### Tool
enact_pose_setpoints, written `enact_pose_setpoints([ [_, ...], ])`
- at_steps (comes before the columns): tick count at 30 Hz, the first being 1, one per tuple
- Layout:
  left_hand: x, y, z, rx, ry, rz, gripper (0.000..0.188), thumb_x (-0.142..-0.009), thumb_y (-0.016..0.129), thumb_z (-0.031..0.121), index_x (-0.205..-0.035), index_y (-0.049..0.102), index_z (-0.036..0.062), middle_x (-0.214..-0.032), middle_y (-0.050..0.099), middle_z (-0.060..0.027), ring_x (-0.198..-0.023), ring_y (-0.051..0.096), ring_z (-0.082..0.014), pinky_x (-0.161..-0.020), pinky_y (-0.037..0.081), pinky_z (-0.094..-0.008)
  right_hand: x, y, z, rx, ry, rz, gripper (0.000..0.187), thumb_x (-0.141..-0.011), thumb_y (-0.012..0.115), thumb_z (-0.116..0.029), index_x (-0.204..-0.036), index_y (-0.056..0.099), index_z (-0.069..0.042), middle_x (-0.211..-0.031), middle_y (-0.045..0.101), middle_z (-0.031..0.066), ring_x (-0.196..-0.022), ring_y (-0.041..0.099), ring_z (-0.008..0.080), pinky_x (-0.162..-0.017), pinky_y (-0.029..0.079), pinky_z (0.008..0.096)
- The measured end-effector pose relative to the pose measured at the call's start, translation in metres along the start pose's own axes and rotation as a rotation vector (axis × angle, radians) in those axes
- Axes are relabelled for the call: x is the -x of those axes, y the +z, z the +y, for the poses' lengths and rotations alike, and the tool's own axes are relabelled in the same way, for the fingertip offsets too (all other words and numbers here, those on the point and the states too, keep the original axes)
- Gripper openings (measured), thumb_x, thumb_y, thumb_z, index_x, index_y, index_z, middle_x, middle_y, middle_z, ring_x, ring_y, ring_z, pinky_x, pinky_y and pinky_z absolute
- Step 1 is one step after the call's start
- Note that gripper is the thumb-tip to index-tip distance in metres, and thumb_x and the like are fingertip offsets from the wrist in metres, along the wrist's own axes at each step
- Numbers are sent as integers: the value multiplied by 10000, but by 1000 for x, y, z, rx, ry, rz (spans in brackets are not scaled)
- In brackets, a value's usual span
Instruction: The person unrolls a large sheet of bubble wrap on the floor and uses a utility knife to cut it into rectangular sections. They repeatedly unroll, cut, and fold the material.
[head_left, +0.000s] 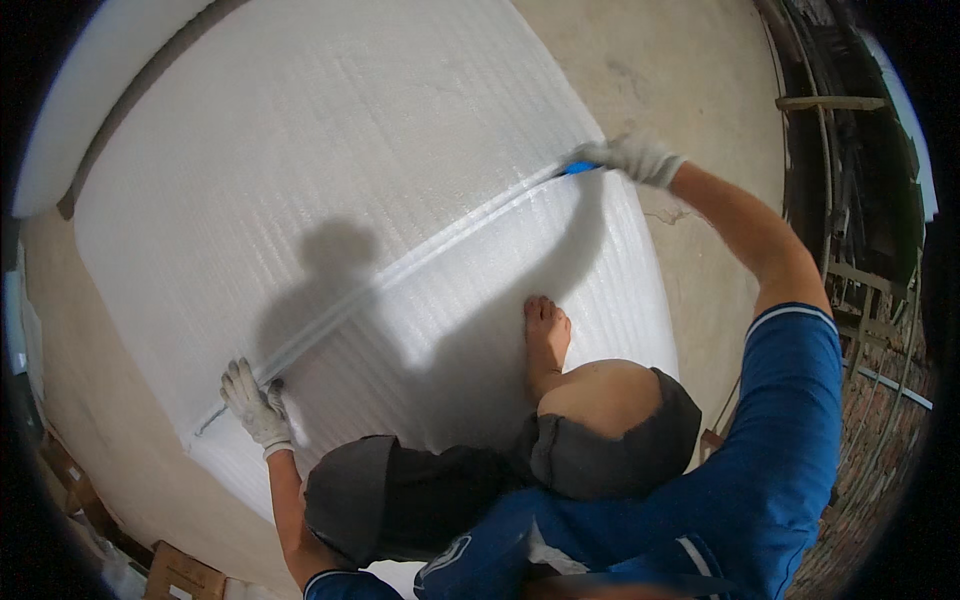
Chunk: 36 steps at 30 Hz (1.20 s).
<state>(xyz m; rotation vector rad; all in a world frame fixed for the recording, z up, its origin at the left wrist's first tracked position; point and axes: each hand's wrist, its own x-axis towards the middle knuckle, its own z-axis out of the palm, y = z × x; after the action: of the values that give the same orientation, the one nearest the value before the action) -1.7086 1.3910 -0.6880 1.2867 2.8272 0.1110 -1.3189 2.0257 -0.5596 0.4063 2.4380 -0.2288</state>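
Note:
A large sheet of white foam wrap (330, 120) is spread over the floor, with a long, pale straight strip (430, 255) running slantwise across it. My left hand (256, 405), in a whitish work glove, presses down by the strip's near left end, fingers stretched and thumb apart. At the far right end, my gloved right hand (632, 160) is smeared by motion. A small blue thing (580, 168) shows just below its fingers; its kind and whether I grip it are unclear. My bare foot (546, 335) rests on the nearer part of the foam.
A thick white roll (100, 95) lies along the far left. Cardboard boxes (183, 575) stand at the lower left. Dark racks with poles and slats (850, 170) line the right side. Beige floor (690, 90) borders the foam.

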Motion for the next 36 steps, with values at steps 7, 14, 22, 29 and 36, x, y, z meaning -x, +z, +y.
enact_pose_setpoints([
  [7,-4,-4,1,-46,56,-2,772,-930,506,583,-1478,382,55,-1495,407,-211,-1348,376,-459,-1146,238,-572,106,-18,169,269,786,181,251,-936,541,-230,-1170,632,-229,-996,720,96,-850,696,305,-711,542,436],
  [14,-9,-20,14,-113,88,-19,789,-921,514,604,-1470,384,52,-1461,432,-225,-1314,410,-454,-1115,283,-566,46,40,118,-922,880,569,436,-848,699,-435,-1080,699,-66,-747,584,-7,-629,529,132,-572,439,318],
  [22,-8,-33,53,102,68,-1,443,-882,671,340,-1182,609,20,-1146,618,-200,-1092,560,-393,-945,422,-490,8,63,74,-1061,813,633,272,-874,699,-276,-1000,715,-36,-762,631,24,-630,560,101,-548,441,277],
  [29,-10,-37,67,69,231,-149,283,-912,620,245,-1099,643,34,-1115,626,-185,-1061,569,-381,-914,437,-460,-17,75,63,-1190,703,620,246,-853,710,-259,-950,718,-34,-730,645,34,-592,574,122,-536,451,292],
  [36,-1,-41,77,408,-117,-237,178,-963,546,192,-1079,610,72,-1084,644,-167,-973,617,-370,-811,484,-473,-42,90,73,-1120,810,399,285,-799,748,-277,-944,720,-33,-732,647,37,-579,570,125,-539,464,286],
])
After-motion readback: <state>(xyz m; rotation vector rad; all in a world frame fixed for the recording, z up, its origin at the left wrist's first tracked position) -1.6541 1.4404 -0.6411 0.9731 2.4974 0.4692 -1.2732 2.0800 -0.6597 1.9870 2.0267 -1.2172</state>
